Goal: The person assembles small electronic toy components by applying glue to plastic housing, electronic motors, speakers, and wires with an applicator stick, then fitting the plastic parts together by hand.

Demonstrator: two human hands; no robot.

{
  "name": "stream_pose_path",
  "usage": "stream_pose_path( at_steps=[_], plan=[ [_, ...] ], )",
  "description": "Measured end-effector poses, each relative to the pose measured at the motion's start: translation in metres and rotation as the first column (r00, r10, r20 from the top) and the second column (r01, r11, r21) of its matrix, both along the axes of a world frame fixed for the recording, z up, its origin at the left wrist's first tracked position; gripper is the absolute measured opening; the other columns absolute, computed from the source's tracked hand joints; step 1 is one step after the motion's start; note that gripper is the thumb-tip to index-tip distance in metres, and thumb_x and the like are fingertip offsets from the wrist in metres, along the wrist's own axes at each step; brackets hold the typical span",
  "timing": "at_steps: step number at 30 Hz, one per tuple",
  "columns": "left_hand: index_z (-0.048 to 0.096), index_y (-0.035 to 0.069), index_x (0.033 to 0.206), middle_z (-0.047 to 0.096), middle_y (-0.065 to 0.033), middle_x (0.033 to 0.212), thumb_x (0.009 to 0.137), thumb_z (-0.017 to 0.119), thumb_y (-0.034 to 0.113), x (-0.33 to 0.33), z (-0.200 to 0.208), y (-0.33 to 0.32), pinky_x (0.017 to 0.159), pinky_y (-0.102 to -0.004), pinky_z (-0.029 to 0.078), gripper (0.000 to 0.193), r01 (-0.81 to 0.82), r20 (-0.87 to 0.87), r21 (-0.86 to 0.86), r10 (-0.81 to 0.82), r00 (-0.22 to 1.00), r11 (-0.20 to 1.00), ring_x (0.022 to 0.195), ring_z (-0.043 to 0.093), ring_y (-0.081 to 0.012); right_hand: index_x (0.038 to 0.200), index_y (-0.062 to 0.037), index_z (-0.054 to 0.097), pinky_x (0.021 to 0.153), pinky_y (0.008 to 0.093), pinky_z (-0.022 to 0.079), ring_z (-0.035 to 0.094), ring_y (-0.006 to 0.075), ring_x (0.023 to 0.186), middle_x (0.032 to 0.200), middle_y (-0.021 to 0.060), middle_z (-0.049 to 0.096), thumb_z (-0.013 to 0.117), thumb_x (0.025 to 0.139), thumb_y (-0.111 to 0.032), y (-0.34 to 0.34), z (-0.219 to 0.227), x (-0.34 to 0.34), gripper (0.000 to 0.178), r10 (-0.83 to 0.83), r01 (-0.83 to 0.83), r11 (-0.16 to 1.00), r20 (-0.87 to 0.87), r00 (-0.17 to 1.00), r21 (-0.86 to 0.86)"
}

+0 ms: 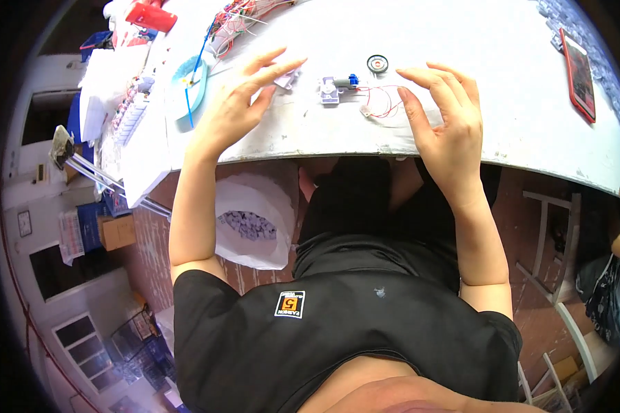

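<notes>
My left hand [238, 107] hovers over the white table with its fingers apart. A small pale plastic piece [287, 80] lies by its fingertips, partly covered by them. To the right sits a small white plastic assembly [329, 91] with a grey cylinder and a blue end [353, 80]. Thin red wires [393, 103] curl from it toward my right hand [448, 113], and a tiny pale part [366, 110] lies at their near end. That hand is open too, thumb and fingers spread, holding nothing. Just beyond the wires rests a small round black speaker [377, 64].
Left of my left hand stands a light-blue dish [198, 86] with a blue strip across it. Bundled coloured wires [231, 24] and a red object [150, 16] lie farther back. A red-edged phone [579, 76] is at right. Below the table edge, a white sack [282, 241] holds small pale pieces.
</notes>
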State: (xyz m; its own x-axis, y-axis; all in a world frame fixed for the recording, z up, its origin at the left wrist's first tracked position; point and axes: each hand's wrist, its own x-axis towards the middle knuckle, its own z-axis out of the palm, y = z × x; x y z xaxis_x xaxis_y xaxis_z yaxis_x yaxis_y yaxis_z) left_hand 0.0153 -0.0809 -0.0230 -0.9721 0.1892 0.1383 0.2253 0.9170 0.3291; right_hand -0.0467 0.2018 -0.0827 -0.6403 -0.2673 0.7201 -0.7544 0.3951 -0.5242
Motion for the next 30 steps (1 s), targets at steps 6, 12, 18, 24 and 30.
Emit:
stream_pose_path(
  at_steps=[6, 12, 18, 24, 30],
  plan=[
    [0.07, 0.015, 0.12, 0.064, -0.0087, 0.116, 0.094, 0.067, 0.018, -0.003, 0.003, 0.011, 0.077, -0.0309, 0.053, 0.027, -0.116, -0.05, -0.211, 0.108, 0.993, 0.971, 0.082, 0.065, -0.0183, 0.105, -0.0083, 0.072, 0.091, 0.0388, 0.048, 0.06, 0.0288, 0.107, 0.099, 0.0084, 0.069, 0.071, 0.084, -0.009, -0.003, 0.0, 0.002, 0.021, 0.002, -0.002, 1.0, 0.006, 1.0, 0.009],
    [0.064, 0.019, 0.131, 0.059, -0.0055, 0.131, 0.09, 0.065, 0.011, -0.003, 0.007, -0.008, 0.09, -0.0338, 0.052, 0.042, -0.451, 0.054, -0.077, 0.456, 0.888, 0.889, 0.108, 0.064, -0.0228, 0.105, -0.0089, 0.072, 0.091, 0.0391, 0.047, 0.061, 0.029, 0.106, 0.098, 0.0083, 0.069, 0.071, 0.084, -0.01, -0.001, -0.001, 0.001, 0.021, 0.001, -0.001, 1.0, -0.005, 1.0, 0.024],
    [0.066, 0.015, 0.129, 0.063, -0.0079, 0.131, 0.089, 0.062, 0.0, 0.007, 0.007, -0.02, 0.104, -0.0356, 0.045, 0.043, 0.116, 0.146, 0.147, -0.138, 0.98, 0.982, 0.129, 0.053, -0.0255, 0.104, -0.0091, 0.071, 0.091, 0.0392, 0.047, 0.061, 0.0287, 0.103, 0.095, 0.0076, 0.069, 0.071, 0.084, -0.01, -0.003, -0.001, 0.001, 0.02, -0.002, 0.002, 1.0, -0.015, 1.0, 0.019],
    [0.071, 0.009, 0.121, 0.065, -0.0033, 0.103, 0.086, 0.072, 0.005, 0.015, 0.0, -0.016, 0.082, -0.0245, 0.048, 0.035, -0.099, 0.171, 0.217, 0.062, 0.983, 0.971, 0.092, 0.059, -0.0108, 0.103, -0.0105, 0.071, 0.089, 0.039, 0.046, 0.061, 0.0269, 0.101, 0.094, 0.0066, 0.068, 0.072, 0.083, -0.011, -0.002, -0.003, -0.001, 0.02, -0.004, 0.005, 1.0, -0.038, 0.999, 0.017],
    [0.068, 0.008, 0.119, 0.06, -0.0028, 0.091, 0.071, 0.089, 0.026, 0.024, 0.003, 0.007, 0.07, -0.0264, 0.051, 0.055, -0.198, -0.009, -0.002, 0.198, 0.98, 0.98, 0.076, 0.058, -0.0129, 0.104, -0.0117, 0.071, 0.091, 0.0392, 0.045, 0.06, 0.0274, 0.102, 0.095, 0.0062, 0.069, 0.071, 0.084, -0.012, -0.001, -0.005, 0.0, 0.02, 0.014, -0.014, 1.0, -0.004, 1.0, 0.002]
  ],
)
